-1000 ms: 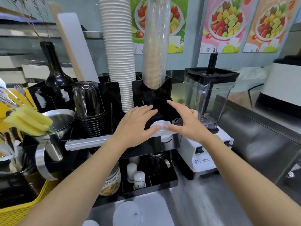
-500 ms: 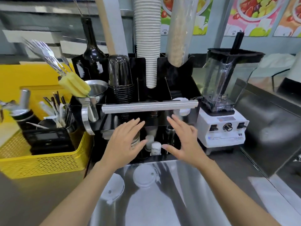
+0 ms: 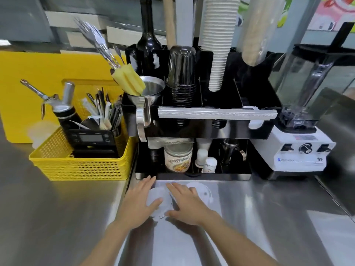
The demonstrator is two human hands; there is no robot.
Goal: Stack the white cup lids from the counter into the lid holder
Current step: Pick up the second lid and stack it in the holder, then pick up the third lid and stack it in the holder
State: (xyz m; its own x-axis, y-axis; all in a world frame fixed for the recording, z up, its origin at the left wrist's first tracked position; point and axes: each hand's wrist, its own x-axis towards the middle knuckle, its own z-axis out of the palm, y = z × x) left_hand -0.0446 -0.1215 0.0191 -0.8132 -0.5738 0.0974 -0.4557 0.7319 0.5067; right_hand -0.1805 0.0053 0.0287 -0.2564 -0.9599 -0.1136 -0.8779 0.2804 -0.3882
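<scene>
Fingers (image 3: 148,184) now down on lid (image 3: 159,200)

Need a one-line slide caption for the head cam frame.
Both hands, left hand and right hand, reach for a white cup lid on the steel counter before the black organizer.

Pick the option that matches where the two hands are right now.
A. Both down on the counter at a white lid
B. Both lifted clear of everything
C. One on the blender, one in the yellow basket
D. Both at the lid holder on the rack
A: the left hand and right hand flank a white lid lying on the steel counter, in front of the black rack.
</scene>
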